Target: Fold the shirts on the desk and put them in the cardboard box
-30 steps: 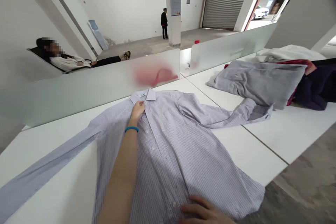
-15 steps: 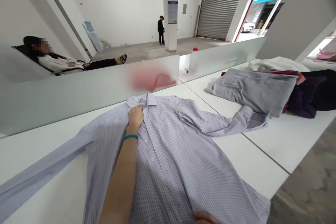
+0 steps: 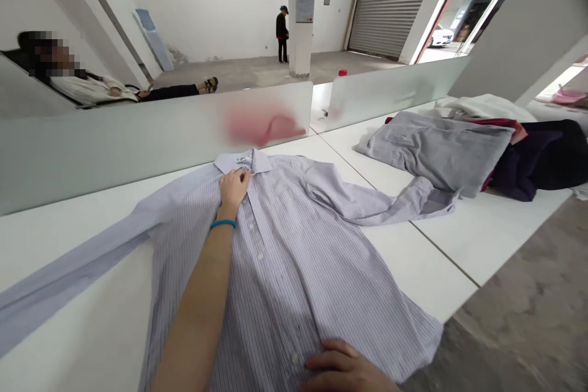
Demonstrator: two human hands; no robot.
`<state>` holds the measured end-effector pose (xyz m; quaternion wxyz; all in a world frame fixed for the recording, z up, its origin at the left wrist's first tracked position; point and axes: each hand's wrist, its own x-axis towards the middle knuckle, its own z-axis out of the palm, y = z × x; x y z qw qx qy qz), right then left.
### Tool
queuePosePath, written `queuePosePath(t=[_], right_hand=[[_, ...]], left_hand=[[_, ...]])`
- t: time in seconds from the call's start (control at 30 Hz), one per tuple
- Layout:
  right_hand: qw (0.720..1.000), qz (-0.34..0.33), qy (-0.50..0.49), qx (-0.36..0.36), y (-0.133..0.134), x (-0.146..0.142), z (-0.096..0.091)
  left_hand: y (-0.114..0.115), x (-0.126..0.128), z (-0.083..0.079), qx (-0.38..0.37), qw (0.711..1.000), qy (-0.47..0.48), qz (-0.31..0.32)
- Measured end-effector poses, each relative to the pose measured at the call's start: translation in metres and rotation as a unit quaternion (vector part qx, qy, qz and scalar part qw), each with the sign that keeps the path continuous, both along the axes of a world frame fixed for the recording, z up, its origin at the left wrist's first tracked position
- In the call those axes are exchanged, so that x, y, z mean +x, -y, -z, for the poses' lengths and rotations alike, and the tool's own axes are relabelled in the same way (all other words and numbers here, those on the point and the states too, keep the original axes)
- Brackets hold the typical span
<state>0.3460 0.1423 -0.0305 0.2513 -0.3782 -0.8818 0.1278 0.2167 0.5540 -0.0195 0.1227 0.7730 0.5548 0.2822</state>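
Observation:
A striped long-sleeved button-up shirt [image 3: 294, 245] lies front side up, its collar toward the glass partition and its sleeves out to both sides. Stretched up over the shirt, my left hand [image 3: 234, 188], with a blue band at the wrist, has its fingers curled and pinched at the front edge just below the collar. Low on the front, beside a button, my right hand [image 3: 346, 370] rests on the fabric with fingers extended and slightly apart. The bottom of the view cuts off part of this hand.
Folded clothes, a grey one [image 3: 436, 150] foremost, are piled at the right of the white table [image 3: 441, 269]. A frosted partition [image 3: 160, 147] runs along the back, with a red blurred shape behind it. Beyond, one person reclines [image 3: 105, 89] and another stands [image 3: 282, 33].
My right hand has come further into view, moving up and left onto the shirt's lower front. My left hand stays below the collar. The camera's view has shifted slightly.

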Motion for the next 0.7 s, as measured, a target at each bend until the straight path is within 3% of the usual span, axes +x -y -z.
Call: queuePosePath(t=[0.1, 0.23, 0.37, 0.53, 0.7], right_hand=[[0.998, 0.019, 0.034, 0.042, 0.005, -0.002, -0.007], [0.993, 0.083, 0.044, 0.069, 0.02, -0.002, 0.003], [0.995, 0.086, 0.052, 0.018, 0.03, 0.001, 0.008], [0.997, 0.043, 0.042, -0.039, 0.027, 0.007, -0.007], [0.998, 0.051, 0.019, -0.006, 0.031, 0.006, -0.01]], left_hand=[[-0.001, -0.004, -0.004, -0.025, 0.999, 0.008, -0.021], [0.009, -0.011, -0.012, -0.048, 0.999, -0.019, -0.005], [0.035, -0.015, -0.019, -0.074, 0.994, -0.062, 0.041], [0.071, -0.017, -0.026, -0.163, 0.979, -0.048, 0.115], [0.098, -0.02, -0.031, -0.241, 0.959, -0.008, 0.148]])
